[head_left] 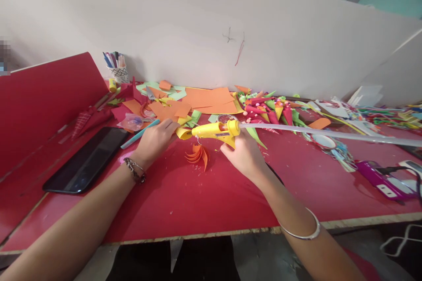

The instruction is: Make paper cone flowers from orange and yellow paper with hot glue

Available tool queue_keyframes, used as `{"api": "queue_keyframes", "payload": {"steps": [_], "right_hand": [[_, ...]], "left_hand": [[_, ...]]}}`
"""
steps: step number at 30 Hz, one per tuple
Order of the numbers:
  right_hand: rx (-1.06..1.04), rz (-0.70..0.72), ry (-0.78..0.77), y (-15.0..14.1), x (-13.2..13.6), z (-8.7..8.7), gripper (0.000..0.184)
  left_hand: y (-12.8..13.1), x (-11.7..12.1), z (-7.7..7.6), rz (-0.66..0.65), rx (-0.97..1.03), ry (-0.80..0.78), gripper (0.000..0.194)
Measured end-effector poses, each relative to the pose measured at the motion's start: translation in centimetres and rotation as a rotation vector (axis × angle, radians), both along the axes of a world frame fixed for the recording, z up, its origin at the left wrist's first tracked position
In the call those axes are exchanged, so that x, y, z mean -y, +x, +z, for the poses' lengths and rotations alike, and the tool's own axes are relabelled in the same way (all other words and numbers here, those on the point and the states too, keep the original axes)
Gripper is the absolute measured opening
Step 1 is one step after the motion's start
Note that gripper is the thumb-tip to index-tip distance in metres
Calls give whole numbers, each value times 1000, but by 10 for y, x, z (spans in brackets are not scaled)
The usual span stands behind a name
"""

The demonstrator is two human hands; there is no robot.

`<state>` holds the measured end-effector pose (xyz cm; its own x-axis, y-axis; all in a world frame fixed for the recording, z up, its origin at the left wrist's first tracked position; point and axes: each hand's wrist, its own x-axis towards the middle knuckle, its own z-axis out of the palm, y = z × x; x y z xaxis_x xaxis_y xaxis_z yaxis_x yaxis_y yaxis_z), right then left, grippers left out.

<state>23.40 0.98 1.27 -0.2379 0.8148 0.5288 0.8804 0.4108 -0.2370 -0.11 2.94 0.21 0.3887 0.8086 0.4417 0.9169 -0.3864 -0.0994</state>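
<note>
My right hand (245, 153) is wrapped round the handle of a yellow hot glue gun (214, 130). A long, translucent glue stick (325, 132) runs out of its back to the right. The gun's nozzle points left, at a curled piece of yellow paper (183, 133). My left hand (155, 139) has its fingers closed on that paper; its fingertips are partly hidden. Below the nozzle, several curved orange paper strips (198, 155) lie fanned on the red table (184, 202). A teal pen-like stick (140, 134) lies beside my left hand.
A black phone (87, 158) lies on the left. Orange paper sheets (211, 99) and small paper cones (272, 107) lie along the wall. A pen cup (119, 73) stands at the back left. On the right are a purple power strip (384, 180) and a tasselled ring (325, 142).
</note>
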Motion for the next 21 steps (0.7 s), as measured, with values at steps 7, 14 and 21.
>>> {"api": "queue_keyframes", "payload": {"steps": [7,14,21], "right_hand": [[12,43,-54,-5,2,-4,32],[5,47,-78,-8,2,-7,34],[-28,56,-82,-11,3,-8,35]], "left_hand": [[5,2,1,-67,47,-142,22],[11,4,3,13,28,-200,24],[18,7,7,106,-47,-207,22]]}}
